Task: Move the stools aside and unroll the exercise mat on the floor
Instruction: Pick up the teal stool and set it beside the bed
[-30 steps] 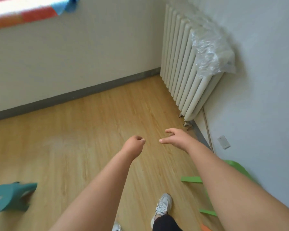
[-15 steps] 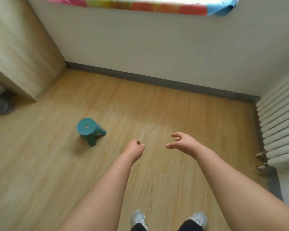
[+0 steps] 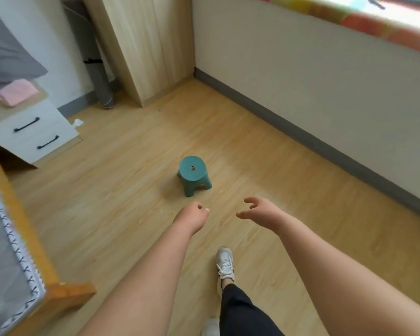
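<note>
A small teal plastic stool (image 3: 193,174) with a round seat and a hole in its middle stands upright on the wooden floor, just beyond my hands. My left hand (image 3: 193,216) hangs in the air a short way in front of the stool, fingers curled into a loose fist that holds nothing. My right hand (image 3: 261,210) is to the right of it, fingers spread and loosely bent, empty. A dark grey rolled mat (image 3: 100,76) leans upright in the far corner beside the wardrobe.
A wooden wardrobe (image 3: 150,44) stands at the back. A white drawer unit (image 3: 32,132) with pink cloth on top is at the left, a bed frame (image 3: 34,251) in the near left corner. A wall with grey skirting (image 3: 325,146) runs along the right.
My view has swung left, away from the radiator, toward the wardrobe and bed. The teal stool now lies straight ahead of my hands. Both hands keep the same pose.
</note>
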A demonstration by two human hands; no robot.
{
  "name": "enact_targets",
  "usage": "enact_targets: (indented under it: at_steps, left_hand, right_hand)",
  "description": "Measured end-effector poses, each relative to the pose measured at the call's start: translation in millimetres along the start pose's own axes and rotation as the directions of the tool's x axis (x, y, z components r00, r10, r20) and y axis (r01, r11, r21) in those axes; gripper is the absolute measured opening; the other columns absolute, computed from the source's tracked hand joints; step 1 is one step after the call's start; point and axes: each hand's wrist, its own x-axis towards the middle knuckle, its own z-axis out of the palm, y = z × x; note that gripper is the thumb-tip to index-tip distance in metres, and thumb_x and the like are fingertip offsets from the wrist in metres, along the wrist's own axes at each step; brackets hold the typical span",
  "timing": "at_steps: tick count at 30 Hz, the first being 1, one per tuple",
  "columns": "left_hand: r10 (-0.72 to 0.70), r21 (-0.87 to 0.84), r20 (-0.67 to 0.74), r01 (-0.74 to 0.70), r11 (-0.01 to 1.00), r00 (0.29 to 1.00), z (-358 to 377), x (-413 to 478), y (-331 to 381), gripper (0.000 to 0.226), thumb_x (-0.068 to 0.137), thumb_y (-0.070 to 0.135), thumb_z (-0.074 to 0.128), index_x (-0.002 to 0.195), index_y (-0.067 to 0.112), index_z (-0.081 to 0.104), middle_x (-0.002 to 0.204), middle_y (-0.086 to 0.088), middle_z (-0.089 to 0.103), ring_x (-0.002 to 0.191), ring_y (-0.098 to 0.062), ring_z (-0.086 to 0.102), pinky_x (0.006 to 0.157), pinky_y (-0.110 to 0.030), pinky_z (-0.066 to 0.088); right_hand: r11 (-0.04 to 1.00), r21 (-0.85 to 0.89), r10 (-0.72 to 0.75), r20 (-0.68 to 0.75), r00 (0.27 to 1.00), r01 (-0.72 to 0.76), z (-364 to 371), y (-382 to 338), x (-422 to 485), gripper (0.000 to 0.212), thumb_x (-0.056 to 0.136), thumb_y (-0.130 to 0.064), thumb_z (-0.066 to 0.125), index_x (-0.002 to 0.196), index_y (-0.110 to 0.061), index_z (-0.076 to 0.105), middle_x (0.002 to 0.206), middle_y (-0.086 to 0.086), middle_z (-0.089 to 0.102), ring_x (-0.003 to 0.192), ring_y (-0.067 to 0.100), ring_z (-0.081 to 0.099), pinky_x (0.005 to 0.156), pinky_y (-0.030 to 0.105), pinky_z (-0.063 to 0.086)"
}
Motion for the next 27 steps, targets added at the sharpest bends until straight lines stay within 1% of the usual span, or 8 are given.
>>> enact_targets:
  at_steps: [3, 7, 11, 14, 16, 19, 23, 27]
  left_hand:
    - [-0.043, -0.045, -0.017, 0.042, 0.998, 0.999, -23.9, 30.5, 5.0, 0.044, 0.096, 0.038, 0.045, 0.136, 0.020, 0.046, 0.135, -0.002, 0.053, 0.117, -0.023, 0.052, 0.096, -0.035, 0.043]
    - [-0.132, -0.106, -0.031, 0.129, 0.986, 0.991, -54.2, 73.1, 18.0, 0.043, 0.095, 0.038, 0.046, 0.136, 0.021, 0.046, 0.134, -0.002, 0.053, 0.116, -0.023, 0.052, 0.089, -0.032, 0.041]
    - [-0.177, -0.164, -0.032, 0.170, 0.972, 0.984, -81.6, 116.2, 27.8, 0.042, 0.095, 0.039, 0.046, 0.134, 0.021, 0.048, 0.131, -0.001, 0.054, 0.113, -0.021, 0.053, 0.088, -0.032, 0.041]
    - [-0.197, -0.182, -0.047, 0.185, 0.966, 0.979, -97.1, 136.8, 29.4, 0.042, 0.095, 0.039, 0.047, 0.133, 0.020, 0.049, 0.130, -0.002, 0.056, 0.111, -0.022, 0.054, 0.089, -0.032, 0.042]
    - [-0.223, -0.191, -0.036, 0.212, 0.958, 0.974, -107.6, 154.6, 26.7, 0.043, 0.095, 0.039, 0.047, 0.133, 0.020, 0.049, 0.131, -0.002, 0.055, 0.114, -0.022, 0.054, 0.094, -0.034, 0.044]
    - [-0.251, -0.198, -0.012, 0.244, 0.949, 0.968, -125.7, 183.4, 26.0, 0.044, 0.094, 0.038, 0.047, 0.134, 0.020, 0.047, 0.133, -0.002, 0.054, 0.117, -0.023, 0.053, 0.096, -0.034, 0.043]
    - [-0.244, -0.178, 0.017, 0.243, 0.953, 0.970, -153.0, 238.9, 30.8, 0.045, 0.095, 0.037, 0.047, 0.137, 0.019, 0.045, 0.136, -0.002, 0.052, 0.120, -0.023, 0.052, 0.093, -0.033, 0.041]
    - [-0.221, -0.189, 0.063, 0.229, 0.955, 0.973, -188.4, 302.5, 38.9, 0.046, 0.096, 0.037, 0.047, 0.137, 0.018, 0.045, 0.139, -0.003, 0.051, 0.123, -0.023, 0.050, 0.099, -0.034, 0.040]
  right_hand:
    - [1.000, -0.019, -0.005, 0.024, 1.000, 0.005, -4.6, -27.9, 42.0, 0.071, 0.080, -0.037, 0.072, 0.142, -0.021, 0.042, 0.141, 0.008, 0.049, 0.125, 0.024, 0.051, 0.105, 0.038, 0.041]
    - [0.998, -0.052, -0.021, 0.093, 0.995, 0.026, -17.9, -71.4, 104.1, 0.070, 0.081, -0.036, 0.071, 0.143, -0.021, 0.041, 0.141, 0.008, 0.050, 0.124, 0.024, 0.051, 0.105, 0.040, 0.041]
    - [0.983, -0.181, -0.011, 0.118, 0.993, 0.032, -29.5, -114.3, 161.3, 0.069, 0.084, -0.034, 0.068, 0.145, -0.020, 0.038, 0.139, 0.007, 0.051, 0.124, 0.024, 0.051, 0.099, 0.036, 0.043]
    - [0.979, -0.194, -0.043, 0.092, 0.995, 0.060, -33.1, -142.8, 187.3, 0.067, 0.085, -0.029, 0.067, 0.144, -0.018, 0.038, 0.133, 0.007, 0.055, 0.109, 0.022, 0.055, 0.085, 0.031, 0.043]
    - [0.981, -0.177, -0.057, 0.098, 0.994, 0.073, -26.1, -163.1, 207.1, 0.067, 0.084, -0.028, 0.067, 0.144, -0.020, 0.038, 0.131, 0.006, 0.055, 0.099, 0.019, 0.053, 0.080, 0.029, 0.041]
    - [0.984, -0.169, -0.037, 0.143, 0.989, 0.061, -14.2, -186.8, 233.7, 0.074, 0.084, -0.029, 0.067, 0.148, -0.022, 0.032, 0.137, 0.006, 0.051, 0.105, 0.018, 0.053, 0.082, 0.028, 0.041]
    - [0.980, -0.197, 0.011, 0.150, 0.989, 0.019, -12.3, -214.5, 275.5, 0.075, 0.084, -0.029, 0.068, 0.149, -0.022, 0.031, 0.138, 0.007, 0.050, 0.115, 0.022, 0.054, 0.088, 0.030, 0.044]
    - [0.982, -0.184, 0.066, 0.096, 0.993, -0.047, -22.4, -245.5, 324.9, 0.071, 0.085, -0.026, 0.067, 0.148, -0.021, 0.033, 0.131, 0.007, 0.056, 0.095, 0.017, 0.054, 0.078, 0.027, 0.044]
